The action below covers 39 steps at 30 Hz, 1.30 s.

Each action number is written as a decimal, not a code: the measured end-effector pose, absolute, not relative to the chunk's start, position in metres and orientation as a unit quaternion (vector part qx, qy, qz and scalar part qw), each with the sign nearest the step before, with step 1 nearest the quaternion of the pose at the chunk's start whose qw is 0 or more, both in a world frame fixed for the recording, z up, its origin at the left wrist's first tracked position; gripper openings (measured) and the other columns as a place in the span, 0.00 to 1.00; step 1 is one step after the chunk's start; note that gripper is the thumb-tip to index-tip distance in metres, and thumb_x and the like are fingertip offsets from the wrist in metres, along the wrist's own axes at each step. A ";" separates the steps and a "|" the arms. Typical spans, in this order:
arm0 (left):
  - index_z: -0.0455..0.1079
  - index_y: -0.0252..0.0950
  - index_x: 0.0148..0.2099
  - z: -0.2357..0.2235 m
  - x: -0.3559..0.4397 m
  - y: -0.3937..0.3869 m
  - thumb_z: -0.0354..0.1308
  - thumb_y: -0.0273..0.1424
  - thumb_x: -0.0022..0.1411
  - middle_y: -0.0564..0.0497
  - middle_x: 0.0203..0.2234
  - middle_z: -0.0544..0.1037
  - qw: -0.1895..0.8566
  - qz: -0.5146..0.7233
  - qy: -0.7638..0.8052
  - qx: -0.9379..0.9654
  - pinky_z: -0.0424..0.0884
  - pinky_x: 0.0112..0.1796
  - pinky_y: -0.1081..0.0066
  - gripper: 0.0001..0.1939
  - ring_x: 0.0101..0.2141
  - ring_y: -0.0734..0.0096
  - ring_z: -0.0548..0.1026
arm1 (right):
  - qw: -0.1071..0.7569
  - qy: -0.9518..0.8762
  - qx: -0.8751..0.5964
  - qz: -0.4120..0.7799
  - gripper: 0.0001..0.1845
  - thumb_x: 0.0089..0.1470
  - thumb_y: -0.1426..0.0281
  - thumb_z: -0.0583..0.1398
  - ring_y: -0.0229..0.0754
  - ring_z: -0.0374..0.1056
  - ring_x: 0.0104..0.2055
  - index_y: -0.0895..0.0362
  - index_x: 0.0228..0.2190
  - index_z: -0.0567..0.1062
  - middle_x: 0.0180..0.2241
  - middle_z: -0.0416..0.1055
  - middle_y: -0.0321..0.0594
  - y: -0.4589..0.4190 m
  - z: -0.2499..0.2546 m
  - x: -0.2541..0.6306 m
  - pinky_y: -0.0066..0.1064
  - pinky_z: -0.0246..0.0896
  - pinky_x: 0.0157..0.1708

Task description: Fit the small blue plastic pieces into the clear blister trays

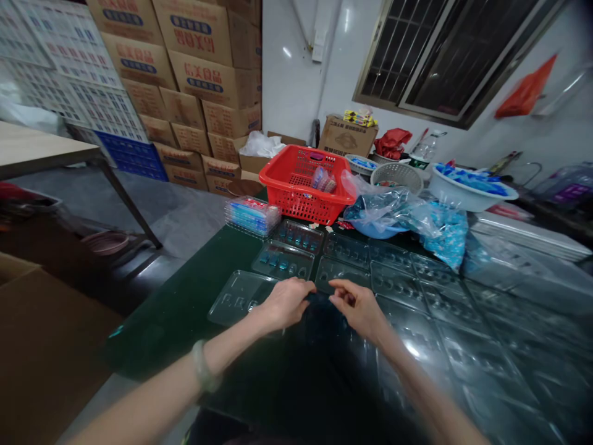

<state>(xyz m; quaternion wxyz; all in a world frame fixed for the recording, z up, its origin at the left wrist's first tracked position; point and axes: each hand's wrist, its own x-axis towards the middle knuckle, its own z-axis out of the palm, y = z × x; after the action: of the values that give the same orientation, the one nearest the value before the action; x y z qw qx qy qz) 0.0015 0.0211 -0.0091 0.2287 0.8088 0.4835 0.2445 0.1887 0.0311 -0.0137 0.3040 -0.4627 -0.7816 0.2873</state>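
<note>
My left hand [288, 301] hovers over the front of the green table [185, 309], fingers curled together. Facing it a short gap away, my right hand [357, 307] has its thumb and fingertips drawn into a pinch. Whatever either hand holds is too small or dark to make out. Just left of my left hand lies a clear plastic blister tray [238, 295] with moulded hollows. Behind it, another clear tray [283, 259] carries several small blue pieces in its hollows. Rows of similar clear trays [398, 284] spread to the right of my right hand.
A red plastic basket [301, 201] stands at the table's back, beside stacked clear packs [252, 216]. A clear bag of blue pieces [442, 232] and a white basin [467, 193] sit at right. Cardboard boxes [199, 77] are piled behind; another table [46, 145] is at left.
</note>
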 end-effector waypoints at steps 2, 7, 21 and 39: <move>0.68 0.39 0.39 -0.002 -0.002 0.014 0.49 0.21 0.50 0.49 0.30 0.74 0.228 0.257 0.482 0.806 0.61 0.32 0.70 0.15 0.33 0.64 0.70 | 0.324 -0.783 -0.439 0.301 0.14 0.48 0.72 0.56 0.35 0.62 0.26 0.55 0.40 0.70 0.27 0.67 0.35 0.020 -0.011 0.183 0.26 0.58 0.26; 0.69 0.36 0.33 0.010 -0.003 -0.004 0.50 0.21 0.49 0.52 0.25 0.71 0.251 0.329 0.490 0.767 0.60 0.28 0.74 0.10 0.26 0.71 0.68 | 0.335 -0.790 -0.406 0.313 0.09 0.48 0.73 0.56 0.37 0.63 0.30 0.55 0.34 0.72 0.28 0.67 0.36 0.008 -0.002 0.164 0.27 0.58 0.30; 0.69 0.31 0.31 0.006 -0.010 -0.018 0.52 0.27 0.52 0.52 0.23 0.72 0.428 0.463 0.517 0.579 0.62 0.24 0.76 0.06 0.24 0.75 0.68 | 0.375 -0.744 -0.414 0.367 0.07 0.46 0.71 0.58 0.35 0.62 0.25 0.57 0.32 0.71 0.25 0.67 0.35 0.006 -0.009 0.140 0.24 0.57 0.24; 0.69 0.33 0.32 -0.002 -0.018 -0.017 0.48 0.23 0.56 0.51 0.24 0.70 0.270 0.465 0.529 0.657 0.63 0.29 0.75 0.08 0.27 0.74 0.68 | 0.354 -0.655 -0.377 0.551 0.12 0.53 0.66 0.53 0.35 0.62 0.21 0.59 0.37 0.69 0.20 0.65 0.34 0.009 -0.005 0.134 0.27 0.60 0.21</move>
<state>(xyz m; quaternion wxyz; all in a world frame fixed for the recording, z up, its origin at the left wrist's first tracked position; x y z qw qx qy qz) -0.0181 -0.0175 -0.0024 0.2695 0.6574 0.5285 0.4646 0.1337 0.0092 -0.0045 0.3541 -0.3770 -0.6547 0.5512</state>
